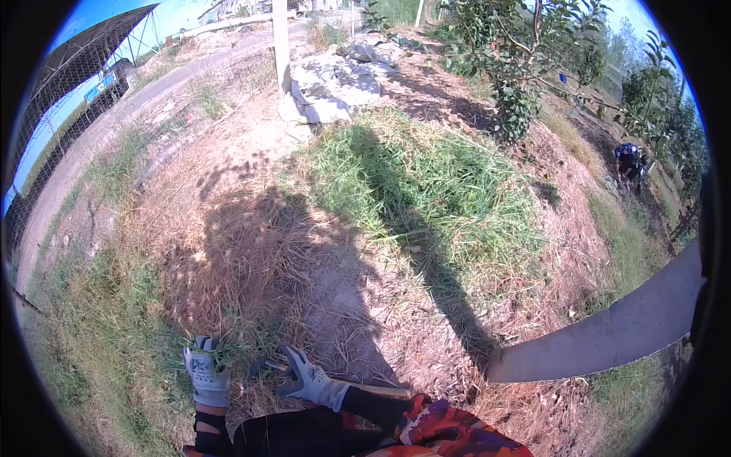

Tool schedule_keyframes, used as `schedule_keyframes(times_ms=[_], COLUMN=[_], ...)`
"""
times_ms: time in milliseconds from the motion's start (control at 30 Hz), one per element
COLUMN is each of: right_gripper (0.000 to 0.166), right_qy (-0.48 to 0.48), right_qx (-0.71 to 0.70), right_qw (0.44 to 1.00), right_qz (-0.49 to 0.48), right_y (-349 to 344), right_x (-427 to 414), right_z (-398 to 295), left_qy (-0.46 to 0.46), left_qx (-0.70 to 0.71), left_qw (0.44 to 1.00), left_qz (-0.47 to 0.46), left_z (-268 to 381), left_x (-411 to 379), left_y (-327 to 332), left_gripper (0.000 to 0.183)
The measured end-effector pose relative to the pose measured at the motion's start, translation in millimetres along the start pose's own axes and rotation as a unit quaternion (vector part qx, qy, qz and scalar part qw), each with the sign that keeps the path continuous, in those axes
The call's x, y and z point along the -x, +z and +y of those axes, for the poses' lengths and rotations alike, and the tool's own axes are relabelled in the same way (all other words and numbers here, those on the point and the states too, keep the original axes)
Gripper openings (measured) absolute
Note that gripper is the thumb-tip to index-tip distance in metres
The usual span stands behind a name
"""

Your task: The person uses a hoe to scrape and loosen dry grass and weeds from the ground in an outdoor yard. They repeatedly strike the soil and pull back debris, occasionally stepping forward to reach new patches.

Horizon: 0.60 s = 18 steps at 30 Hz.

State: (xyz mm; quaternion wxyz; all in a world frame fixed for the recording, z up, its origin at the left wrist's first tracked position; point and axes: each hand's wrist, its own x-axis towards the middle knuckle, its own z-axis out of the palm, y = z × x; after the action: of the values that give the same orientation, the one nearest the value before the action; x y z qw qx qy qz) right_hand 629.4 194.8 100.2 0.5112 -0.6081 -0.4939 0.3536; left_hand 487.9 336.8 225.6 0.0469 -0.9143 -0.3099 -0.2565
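Observation:
My left hand point(208, 371), in a white and grey work glove, is closed around a tuft of green grass point(228, 349) at the lower left. Just right of it, my gloved right hand point(311, 380) is wrapped around a hand tool with a wooden handle point(380, 389). The tool's dark metal blade point(260, 368) lies low in the grass between both hands; its exact shape is partly hidden. Dry, straw-coloured grass point(251, 263) covers the shaded ground ahead of my hands.
A heap of cut green weeds point(462, 177) lies ahead. A concrete post point(497, 365) rises at the right; another white post point(281, 51) stands beside pale sheeting point(337, 80). Wire mesh fencing point(63, 103) runs left. Another person point(630, 163) bends near trees point(514, 57).

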Motion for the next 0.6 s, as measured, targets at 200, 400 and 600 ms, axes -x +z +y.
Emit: schedule_keyframes(times_ms=[200,400,600], right_gripper=[0.091,0.042,0.036], right_qy=[-0.026,0.044,0.057], right_qx=[-0.111,0.080,-0.138], right_qw=[0.990,0.996,0.987], right_qz=[0.089,-0.017,0.051], right_y=[-5.1,-24.9,-49.7], right_x=[12.0,58.3,87.4], right_z=[12.5,73.9,48.6], left_qy=[0.002,0.000,0.028], left_qx=[0.158,0.209,0.096], left_qw=[0.986,0.954,0.941], left_qz=[-0.056,-0.215,-0.324], left_z=[100.8,175.8,209.3], left_x=[15.1,26.5,25.5], left_y=[78.3,85.9,71.0], left_gripper=[0.026,0.041,0.077])
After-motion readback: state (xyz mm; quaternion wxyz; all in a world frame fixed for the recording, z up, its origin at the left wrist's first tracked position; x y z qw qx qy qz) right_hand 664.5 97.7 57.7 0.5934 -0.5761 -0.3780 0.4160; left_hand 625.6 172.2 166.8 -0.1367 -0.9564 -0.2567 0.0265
